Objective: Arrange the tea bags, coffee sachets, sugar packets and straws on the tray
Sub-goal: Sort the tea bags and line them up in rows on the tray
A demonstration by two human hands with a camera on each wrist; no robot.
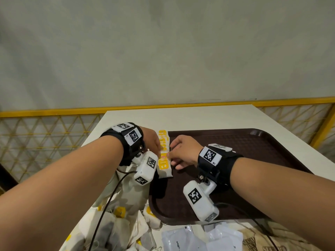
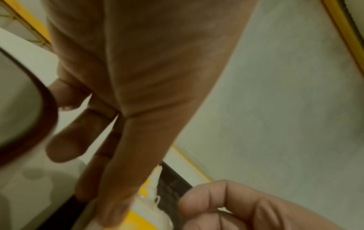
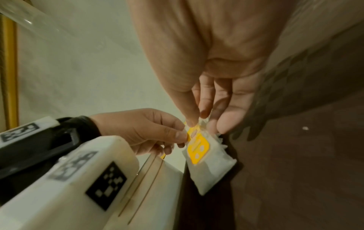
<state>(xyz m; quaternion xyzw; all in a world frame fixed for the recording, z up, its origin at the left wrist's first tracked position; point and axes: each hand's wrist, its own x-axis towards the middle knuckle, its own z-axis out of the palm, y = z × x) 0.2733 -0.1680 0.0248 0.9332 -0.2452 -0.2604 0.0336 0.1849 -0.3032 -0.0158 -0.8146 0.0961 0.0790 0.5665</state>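
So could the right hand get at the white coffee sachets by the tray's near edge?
Probably yes: the coffee sachets lie uncovered just beyond the tray, but the right hand would first have to release the tea bag.

White table [image 1: 190,116] bears brown tray [image 1: 262,142]; loose tea bags [image 1: 112,227].
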